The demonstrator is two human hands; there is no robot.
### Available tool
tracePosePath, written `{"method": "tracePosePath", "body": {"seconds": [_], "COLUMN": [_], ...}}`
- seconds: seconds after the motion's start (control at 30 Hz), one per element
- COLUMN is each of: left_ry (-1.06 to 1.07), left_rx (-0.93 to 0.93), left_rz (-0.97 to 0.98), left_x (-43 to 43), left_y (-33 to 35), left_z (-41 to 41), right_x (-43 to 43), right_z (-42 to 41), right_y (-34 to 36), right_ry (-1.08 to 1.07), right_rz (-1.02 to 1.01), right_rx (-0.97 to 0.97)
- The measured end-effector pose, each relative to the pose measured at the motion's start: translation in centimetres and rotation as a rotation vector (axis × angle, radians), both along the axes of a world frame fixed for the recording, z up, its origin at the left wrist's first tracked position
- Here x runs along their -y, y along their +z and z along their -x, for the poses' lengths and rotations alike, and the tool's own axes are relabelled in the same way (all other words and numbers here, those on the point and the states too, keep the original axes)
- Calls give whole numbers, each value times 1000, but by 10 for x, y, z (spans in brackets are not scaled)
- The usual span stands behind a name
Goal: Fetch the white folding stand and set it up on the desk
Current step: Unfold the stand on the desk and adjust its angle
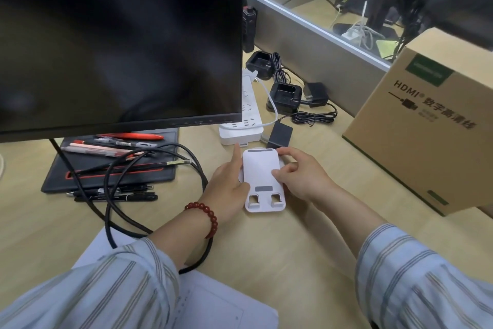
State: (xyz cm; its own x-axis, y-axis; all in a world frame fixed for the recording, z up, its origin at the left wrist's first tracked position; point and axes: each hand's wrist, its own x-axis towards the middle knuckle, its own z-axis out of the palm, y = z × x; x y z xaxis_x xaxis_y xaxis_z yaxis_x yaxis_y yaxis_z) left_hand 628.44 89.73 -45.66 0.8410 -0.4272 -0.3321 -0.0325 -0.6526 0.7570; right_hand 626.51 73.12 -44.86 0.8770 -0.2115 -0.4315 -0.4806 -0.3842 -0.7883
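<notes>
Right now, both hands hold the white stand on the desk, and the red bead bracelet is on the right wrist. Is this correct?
Not quite. The head view shows the red bead bracelet on the left wrist, not the right. The rest holds: the left hand and right hand both hold the white stand on the desk.

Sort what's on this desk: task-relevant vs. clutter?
Job: white plastic folding stand, left hand, right hand, light wooden desk.
Clutter: brown cardboard HDMI box, white power strip, black charging cradles, looped black cable, pens.
</notes>
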Motion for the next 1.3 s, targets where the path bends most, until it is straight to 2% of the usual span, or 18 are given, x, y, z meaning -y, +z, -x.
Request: {"method": "tracePosePath", "body": {"seconds": [0.17, 0.43, 0.6, 0.73, 0.87, 1.03, 1.3], "left_ry": [-108, -131, -137, -149, -171, -8, -20], "left_rx": [111, 161, 171, 100, 169, 252, 333], "left_rz": [-122, -134, -153, -132, -178, -192, -346], "left_x": [0, -3, 0, 0, -1, 6, 13], "left_y": [-4, -7, -9, -12, -15, -17, -13], "left_z": [16, 19, 3, -2, 0, 2, -5], "right_x": [6, 13, 1, -15, -26, -36, -43], "right_z": [10, 14, -1, -7, -5, -2, 6], "right_y": [3, 7, 4, -6, -7, -6, 5], "right_ry": [49, 98, 88, 108, 13, -48, -116], "right_rz": [9, -28, 187, 263, 250, 225, 189], "right_rx": [-23, -89, 75, 74, 34, 49, 271]}}
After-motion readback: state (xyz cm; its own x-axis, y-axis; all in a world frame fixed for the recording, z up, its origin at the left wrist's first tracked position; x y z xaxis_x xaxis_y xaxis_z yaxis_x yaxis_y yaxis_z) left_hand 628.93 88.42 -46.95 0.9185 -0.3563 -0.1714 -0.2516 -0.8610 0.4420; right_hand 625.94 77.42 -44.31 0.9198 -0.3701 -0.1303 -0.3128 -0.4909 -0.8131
